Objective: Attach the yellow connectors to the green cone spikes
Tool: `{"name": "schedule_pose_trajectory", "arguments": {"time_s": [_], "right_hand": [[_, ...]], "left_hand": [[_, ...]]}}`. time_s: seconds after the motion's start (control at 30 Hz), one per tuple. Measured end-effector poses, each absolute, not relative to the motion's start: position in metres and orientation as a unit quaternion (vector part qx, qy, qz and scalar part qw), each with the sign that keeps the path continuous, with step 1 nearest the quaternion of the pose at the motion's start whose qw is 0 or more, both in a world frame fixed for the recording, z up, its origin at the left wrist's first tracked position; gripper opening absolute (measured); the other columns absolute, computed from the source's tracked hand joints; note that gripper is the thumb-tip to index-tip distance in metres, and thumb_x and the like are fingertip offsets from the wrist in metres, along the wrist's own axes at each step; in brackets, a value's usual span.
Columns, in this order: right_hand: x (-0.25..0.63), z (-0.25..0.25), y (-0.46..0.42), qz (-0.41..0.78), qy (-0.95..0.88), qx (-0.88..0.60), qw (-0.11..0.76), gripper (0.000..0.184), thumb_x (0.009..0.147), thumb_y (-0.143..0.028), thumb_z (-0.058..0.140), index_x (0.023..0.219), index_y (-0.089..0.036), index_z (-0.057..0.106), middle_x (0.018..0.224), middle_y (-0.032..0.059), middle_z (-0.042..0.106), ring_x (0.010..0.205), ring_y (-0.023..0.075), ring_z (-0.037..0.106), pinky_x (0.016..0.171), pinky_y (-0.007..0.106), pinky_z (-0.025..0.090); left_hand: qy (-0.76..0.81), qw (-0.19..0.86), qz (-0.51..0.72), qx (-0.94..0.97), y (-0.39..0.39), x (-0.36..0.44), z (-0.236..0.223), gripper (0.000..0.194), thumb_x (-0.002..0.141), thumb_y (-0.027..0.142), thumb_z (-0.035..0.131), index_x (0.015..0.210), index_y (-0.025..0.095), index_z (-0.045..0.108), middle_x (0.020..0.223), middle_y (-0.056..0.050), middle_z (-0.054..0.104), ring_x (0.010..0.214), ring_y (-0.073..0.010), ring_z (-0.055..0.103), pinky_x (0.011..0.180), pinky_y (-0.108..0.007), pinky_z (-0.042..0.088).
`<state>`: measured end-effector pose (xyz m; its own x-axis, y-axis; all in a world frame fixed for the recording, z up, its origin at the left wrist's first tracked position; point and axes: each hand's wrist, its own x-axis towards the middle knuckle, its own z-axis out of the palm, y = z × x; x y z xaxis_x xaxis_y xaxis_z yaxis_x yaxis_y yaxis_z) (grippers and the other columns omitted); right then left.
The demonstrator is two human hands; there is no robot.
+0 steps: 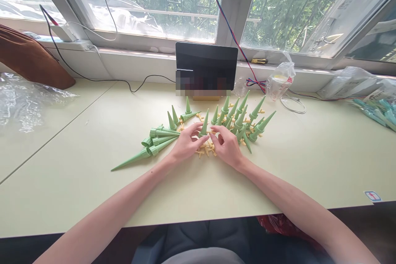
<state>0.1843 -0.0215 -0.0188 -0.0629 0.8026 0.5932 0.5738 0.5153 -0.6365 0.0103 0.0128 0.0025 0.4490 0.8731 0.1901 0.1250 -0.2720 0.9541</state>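
Observation:
Between the fingers of my left hand (pixel 186 143), a green plastic plant watering spike (pixel 205 123) stands with its point up. My right hand (pixel 227 145) is closed in a pinch beside the spike's wide end, and a bit of a small yellow valve (pixel 210 132) shows at its fingertips. More yellow valves (pixel 206 148) lie in a loose pile under and between my hands. To the left, several green spikes (pixel 161 140) lie on their sides in a heap.
Upright green spikes with yellow valves (pixel 241 117) crowd the table right of my hands. Behind stands a dark-screened tablet (pixel 206 66) on a wooden stand. A bagged cup (pixel 280 80), a coiled white cable (pixel 293 105) and a bag of teal pieces (pixel 379 107) lie farther right. Clear plastic wrap (pixel 27 99) covers the left.

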Motion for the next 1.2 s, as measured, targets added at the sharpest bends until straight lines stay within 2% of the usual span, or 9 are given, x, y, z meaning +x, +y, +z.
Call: {"name": "schedule_pose_trajectory", "arguments": {"time_s": [0.13,0.33,0.57,0.83,1.2], "right_hand": [[0.1838,-0.0168,-0.0224,0.122,-0.719,-0.474,0.493,0.016,0.098,-0.028,0.052,0.109,-0.02,0.061,0.094,0.0046,0.069,0.049,0.01,0.046,0.058,0.03,0.048],[0.1843,-0.0141,-0.0232,0.13,-0.728,-0.467,0.486,0.015,0.097,-0.025,0.051,0.108,-0.02,0.061,0.093,0.0042,0.067,0.05,0.0098,0.046,0.058,0.029,0.048],[0.1855,-0.0144,-0.0235,0.13,-0.739,-0.454,0.481,0.021,0.09,-0.016,0.053,0.11,-0.019,0.059,0.097,0.0043,0.065,0.05,0.0088,0.046,0.057,0.028,0.046],[0.1862,-0.0146,-0.0231,0.135,-0.739,-0.453,0.48,0.022,0.086,-0.013,0.054,0.107,-0.018,0.06,0.09,0.0029,0.062,0.049,0.0086,0.044,0.056,0.027,0.044],[0.1852,-0.0157,-0.0234,0.144,-0.739,-0.453,0.477,0.018,0.085,-0.013,0.054,0.101,-0.017,0.061,0.086,0.0018,0.06,0.049,0.0081,0.043,0.055,0.026,0.042]], "left_hand": [[0.356,0.477,0.386,0.704,0.013,0.0099,0.0017,0.048,0.084,0.04,0.068,0.125,0.018,0.059,0.11,-0.011,0.066,0.078,-0.0157,0.064,0.055,-0.021,0.053],[0.349,0.453,0.392,0.721,0.013,0.0092,0.0012,0.044,0.086,0.038,0.066,0.125,0.02,0.06,0.109,-0.009,0.067,0.084,-0.0173,0.064,0.063,-0.025,0.056],[0.37,0.397,0.4,0.738,0.0129,0.0101,-0.0005,0.04,0.087,0.036,0.065,0.123,0.018,0.062,0.111,-0.009,0.067,0.074,-0.0132,0.058,0.06,-0.023,0.054],[0.349,0.339,0.416,0.768,0.0135,0.0101,-0.0056,0.033,0.088,0.027,0.062,0.121,0.021,0.064,0.113,-0.006,0.066,0.065,-0.0082,0.051,0.052,-0.018,0.048],[0.351,0.327,0.415,0.773,0.013,0.0098,-0.0072,0.031,0.088,0.027,0.062,0.118,0.021,0.064,0.113,-0.006,0.065,0.066,-0.0084,0.051,0.052,-0.019,0.049]]}}
